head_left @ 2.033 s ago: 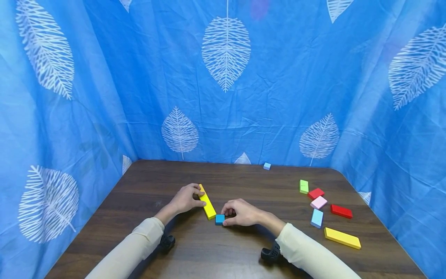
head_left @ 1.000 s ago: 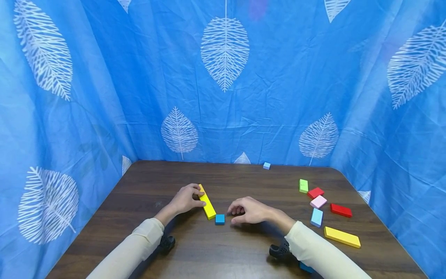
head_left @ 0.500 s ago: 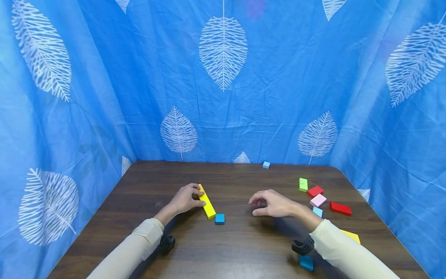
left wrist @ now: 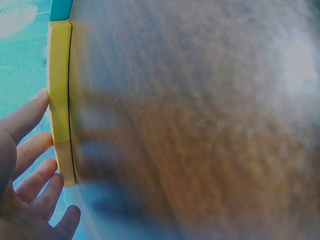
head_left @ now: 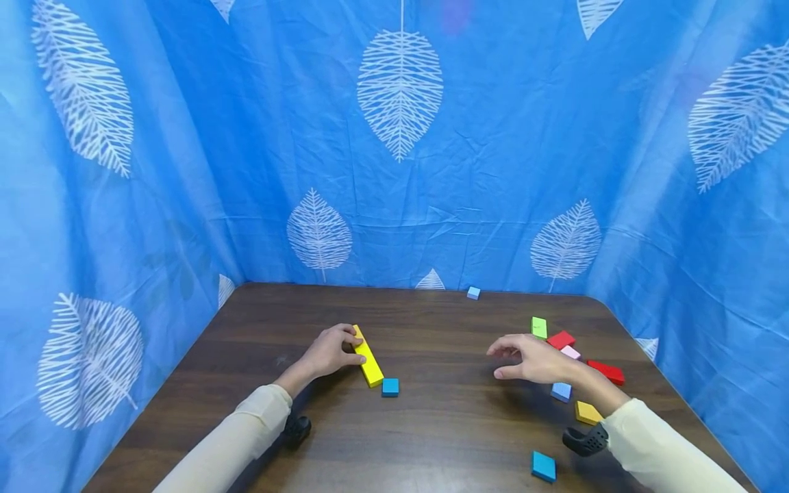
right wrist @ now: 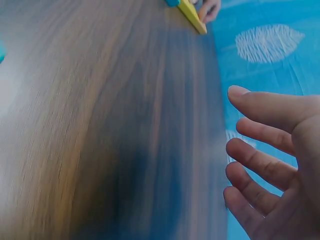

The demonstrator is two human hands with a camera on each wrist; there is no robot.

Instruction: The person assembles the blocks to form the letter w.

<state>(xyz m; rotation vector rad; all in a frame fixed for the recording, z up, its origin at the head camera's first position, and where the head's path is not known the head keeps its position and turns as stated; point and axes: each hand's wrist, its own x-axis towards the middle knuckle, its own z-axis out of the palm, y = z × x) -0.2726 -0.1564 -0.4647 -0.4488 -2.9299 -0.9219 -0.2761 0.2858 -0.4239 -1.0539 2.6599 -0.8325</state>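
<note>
My left hand rests at a long yellow block strip, with thumb and fingertips along its left side. In the left wrist view a seam crosses the yellow strip, and the fingers are loosely bent. A small blue block lies at the strip's near end. My right hand is over the table at the right, fingers loosely curved with nothing in them. Its spread fingers also show in the right wrist view, where the strip appears far off.
Near and partly behind my right hand and forearm lie green, red, pink, another red, light blue and yellow blocks. A blue block lies nearer. A tiny pale block sits at the back edge.
My right hand has left the small blue block and travelled right toward the scattered blocks, uncovering the nearer blue block. The left hand stays at the yellow strip.
</note>
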